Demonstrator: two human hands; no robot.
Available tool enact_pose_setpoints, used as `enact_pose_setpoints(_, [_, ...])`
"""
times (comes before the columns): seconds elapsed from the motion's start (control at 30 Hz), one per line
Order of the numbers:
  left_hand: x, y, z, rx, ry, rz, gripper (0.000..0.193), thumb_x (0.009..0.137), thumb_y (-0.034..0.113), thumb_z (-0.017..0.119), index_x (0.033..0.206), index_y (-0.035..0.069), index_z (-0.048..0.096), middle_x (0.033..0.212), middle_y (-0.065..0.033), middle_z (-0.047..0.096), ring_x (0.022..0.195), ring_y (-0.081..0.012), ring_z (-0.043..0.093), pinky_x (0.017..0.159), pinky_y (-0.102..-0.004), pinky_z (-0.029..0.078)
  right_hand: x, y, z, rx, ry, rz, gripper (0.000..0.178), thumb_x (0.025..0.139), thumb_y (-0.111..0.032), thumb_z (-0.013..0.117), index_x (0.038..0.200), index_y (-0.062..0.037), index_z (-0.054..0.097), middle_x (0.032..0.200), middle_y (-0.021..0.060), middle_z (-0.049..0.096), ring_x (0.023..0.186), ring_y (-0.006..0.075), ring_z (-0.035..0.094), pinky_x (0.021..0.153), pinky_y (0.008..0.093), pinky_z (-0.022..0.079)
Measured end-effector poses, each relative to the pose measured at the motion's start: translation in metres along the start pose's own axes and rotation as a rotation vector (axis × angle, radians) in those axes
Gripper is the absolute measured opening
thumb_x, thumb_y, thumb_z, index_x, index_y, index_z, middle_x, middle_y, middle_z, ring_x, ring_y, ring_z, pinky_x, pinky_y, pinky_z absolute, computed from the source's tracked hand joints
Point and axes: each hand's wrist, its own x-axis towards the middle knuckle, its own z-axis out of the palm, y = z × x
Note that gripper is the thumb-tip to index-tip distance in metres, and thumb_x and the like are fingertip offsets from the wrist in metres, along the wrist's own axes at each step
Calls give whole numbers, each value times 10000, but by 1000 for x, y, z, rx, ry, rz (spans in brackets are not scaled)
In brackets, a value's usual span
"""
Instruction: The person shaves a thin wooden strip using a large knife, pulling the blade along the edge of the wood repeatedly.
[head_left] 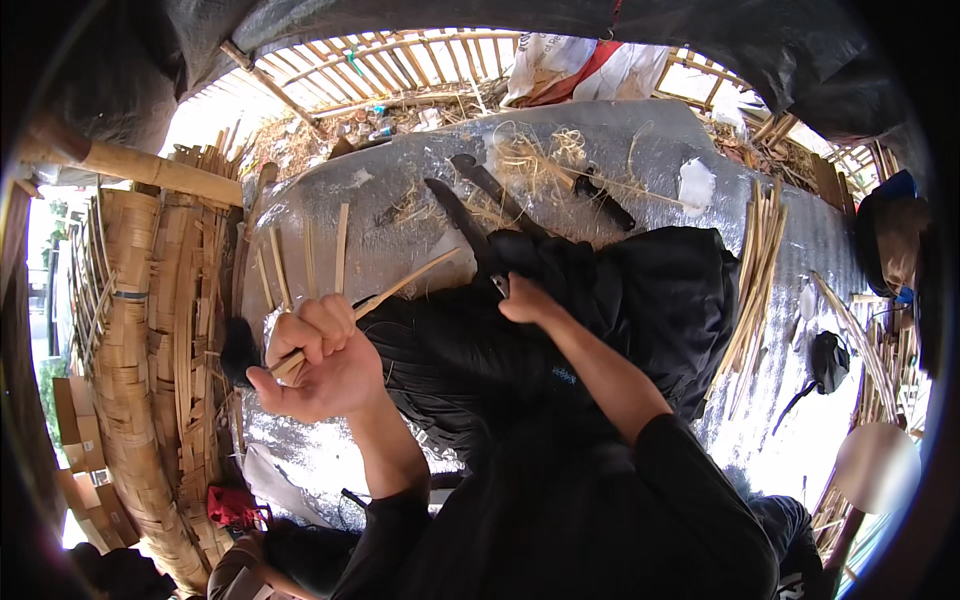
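Observation:
My left hand (322,360) is raised on the left, its fingers curled around a thin bamboo strip (410,278) that slants up to the right. The strip's far end comes close to the dark blade of a large knife (458,218). My right hand (528,302) grips this knife near my lap, and the blade points up and away to the left. Its handle is mostly hidden in my fingers. Beyond my left hand, several loose bamboo strips (341,248) lie on the silvery mat (300,200). Black cloth (660,285) covers my legs.
A second long dark blade (490,190) and a black-handled knife (605,202) lie ahead, beside tangled shavings (535,160). A bundle of bamboo strips (752,290) rests on the right. Woven bamboo panels (130,300) stand at the left. Another person's arm (285,578) shows at lower left.

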Motion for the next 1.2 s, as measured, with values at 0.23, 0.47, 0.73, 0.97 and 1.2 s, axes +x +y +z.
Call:
enact_pose_setpoints(0.23, [10,4,5,-58,-6,44,602,980,557,342,595,96,294,548,-4,270,508,-137,214,540,-328,188,-15,-12,-39,926,-151,206,144,805,-133,577,876,-14,537,733,89,592,574,174,598,515,341,478])
enact_pose_setpoints(0.47, [-8,-63,1,39,-6,-43,603,925,586,384,581,101,290,513,-11,263,493,-123,172,506,-315,156,-69,-44,-36,794,198,-199,416,1012,-429,532,863,-41,542,649,12,536,515,74,519,479,269,430])
enact_pose_setpoints(0.73, [-19,-62,6,57,-69,-45,606,944,577,404,595,89,321,510,5,268,457,-117,215,465,-310,178,-103,-92,-44,766,178,-380,501,1006,-451,542,781,-3,545,517,135,471,471,229,538,490,372,403])
enact_pose_setpoints(0.97, [-28,-62,7,55,-89,-74,579,903,583,447,604,101,329,508,10,261,481,-113,174,512,-311,160,-100,-95,-47,740,47,-388,453,1035,-393,516,801,-12,589,547,48,488,508,96,445,480,306,366])
enact_pose_setpoints(1.2, [-31,-61,4,84,-110,10,613,917,583,456,591,77,341,480,6,306,412,-114,241,441,-302,169,-93,-99,-61,560,2,-383,467,1033,-373,515,764,-2,604,569,90,533,512,150,500,503,328,399])
